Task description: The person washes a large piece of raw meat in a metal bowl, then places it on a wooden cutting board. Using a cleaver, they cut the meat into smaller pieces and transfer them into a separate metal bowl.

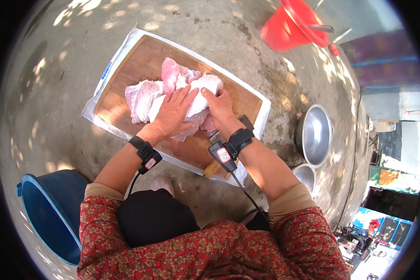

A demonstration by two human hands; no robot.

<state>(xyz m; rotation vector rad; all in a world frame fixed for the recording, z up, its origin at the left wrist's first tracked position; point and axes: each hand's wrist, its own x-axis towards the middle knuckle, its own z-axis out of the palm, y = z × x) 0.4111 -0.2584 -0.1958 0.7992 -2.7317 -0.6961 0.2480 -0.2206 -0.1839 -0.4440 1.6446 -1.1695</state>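
Observation:
Raw meat (143,99) in large pale pink pieces with white fat lies on a wooden cutting board (126,70), which rests on a white sheet. My left hand (173,110) lies on the meat with fingers spread. At the right end of the meat, my right hand (219,106) grips a white, fatty piece (204,99), its thumb on top and its fingers partly hidden. Under my right wrist lies a knife or cleaver, mostly hidden, with its wooden handle (211,169) near the board's lower edge. Each wrist wears a black strap with a small cabled device.
A blue tub (52,217) stands at the lower left. Two metal basins, one large (316,135) and one smaller (305,176), sit on the concrete floor at the right. A red bucket (290,29) stands at the upper right with stick-like handles.

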